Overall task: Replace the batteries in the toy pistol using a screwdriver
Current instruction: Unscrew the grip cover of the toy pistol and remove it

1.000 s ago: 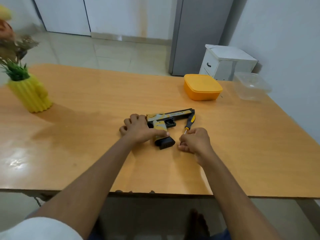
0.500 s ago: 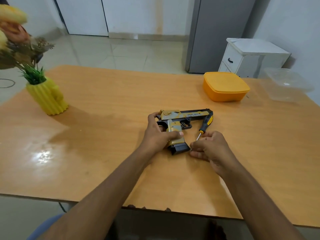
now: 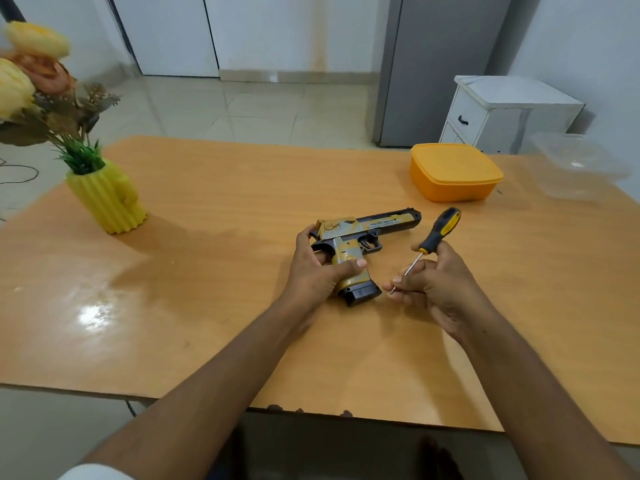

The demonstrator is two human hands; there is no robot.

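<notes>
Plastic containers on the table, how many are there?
2: an orange lidded container at the table's far right, beyond the toy pistol, and a clear container at the far right corner. None seems hidden.

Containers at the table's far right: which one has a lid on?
The orange container, nearer the toy pistol, has its orange lid on. The clear container beside it at the table's edge is transparent and open-topped.

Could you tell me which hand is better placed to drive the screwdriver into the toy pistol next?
Probably the right hand: it already holds the screwdriver, tip beside the grip's base. The left hand grips the toy pistol, steadying it.
</notes>
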